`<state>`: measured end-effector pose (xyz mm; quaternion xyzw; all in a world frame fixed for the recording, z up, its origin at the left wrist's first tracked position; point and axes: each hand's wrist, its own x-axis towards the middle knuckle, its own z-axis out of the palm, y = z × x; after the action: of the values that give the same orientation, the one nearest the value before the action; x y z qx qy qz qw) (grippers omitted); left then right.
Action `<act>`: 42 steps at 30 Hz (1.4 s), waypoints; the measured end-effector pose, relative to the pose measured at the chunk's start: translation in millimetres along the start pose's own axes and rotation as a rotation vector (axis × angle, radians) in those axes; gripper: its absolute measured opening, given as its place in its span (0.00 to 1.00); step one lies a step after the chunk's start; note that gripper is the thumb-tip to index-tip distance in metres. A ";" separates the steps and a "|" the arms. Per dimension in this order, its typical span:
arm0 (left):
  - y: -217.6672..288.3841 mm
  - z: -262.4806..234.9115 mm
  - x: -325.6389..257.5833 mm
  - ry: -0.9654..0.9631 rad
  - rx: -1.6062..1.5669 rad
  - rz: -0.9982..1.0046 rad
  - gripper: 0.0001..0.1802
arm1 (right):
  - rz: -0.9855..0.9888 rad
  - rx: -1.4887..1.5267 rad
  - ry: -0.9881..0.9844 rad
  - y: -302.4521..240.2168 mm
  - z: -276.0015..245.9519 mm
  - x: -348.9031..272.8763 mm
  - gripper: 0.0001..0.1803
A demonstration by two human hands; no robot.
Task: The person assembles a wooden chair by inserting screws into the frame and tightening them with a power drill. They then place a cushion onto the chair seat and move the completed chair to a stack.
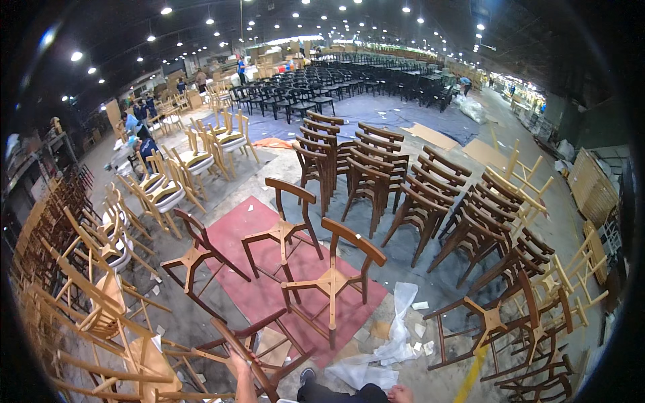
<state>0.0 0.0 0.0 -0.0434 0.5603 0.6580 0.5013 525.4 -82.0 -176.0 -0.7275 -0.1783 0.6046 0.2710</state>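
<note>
At the bottom centre my left hand [243,363] is closed around the curved back rail of a dark brown wooden chair frame [263,384]. The frame is tilted low in front of me, its legs reaching over the red mat's near edge. My right hand [401,394] is beside my knee at the lower edge, partly cut off; its finger pose is unclear, and nothing shows in it. Just ahead stand a seatless brown chair [332,281] and another chair frame [281,230]. Farther left is a third brown frame [191,258]. Pale cross-shaped supports show where their seats would sit.
Beneath the frames lies a red mat [252,218]. Stacked brown chairs [369,168] stand beyond it. Pale wooden chairs [195,158] crowd the left side. Crumpled white wrap [396,336] lies near my feet. More brown frames [490,321] are at right. Black chairs [289,97] fill the background.
</note>
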 end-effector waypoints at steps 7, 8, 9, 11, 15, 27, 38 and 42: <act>-85.3 -46.8 -181.1 0.109 -0.005 0.045 0.37 | 0.017 -0.335 -0.469 -2.3 -75.1 17.1 0.21; -94.3 -51.9 -206.0 0.095 -0.035 0.047 0.37 | -0.007 -0.377 -0.541 -7.2 -81.8 20.3 0.20; -94.2 -51.9 -224.4 0.061 -0.047 0.053 0.37 | -0.053 -0.380 -0.552 -15.1 -85.6 28.0 0.20; -100.9 -59.8 -262.5 0.072 -0.029 0.034 0.37 | -0.111 -0.391 -0.577 -19.7 -94.3 37.4 0.21; -126.7 -104.9 -354.3 0.081 -0.134 0.067 0.35 | -0.039 -0.140 -0.781 -11.8 -69.1 16.6 0.30; -247.2 -353.8 -730.1 0.327 -0.357 0.304 0.44 | 0.622 0.432 -1.200 187.2 136.0 -285.8 0.33; -391.2 -495.6 -1137.2 1.282 -0.722 0.700 0.49 | 0.916 0.054 -1.558 450.8 73.2 -708.4 0.16; -460.2 -558.6 -1179.7 1.327 -0.674 0.822 0.41 | 0.929 -0.020 -1.953 490.5 82.1 -805.8 0.10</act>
<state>626.5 -1217.0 205.0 -0.3602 0.4837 0.7576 -0.2496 246.3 -927.7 145.8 0.0702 -0.0288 0.9653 -0.2499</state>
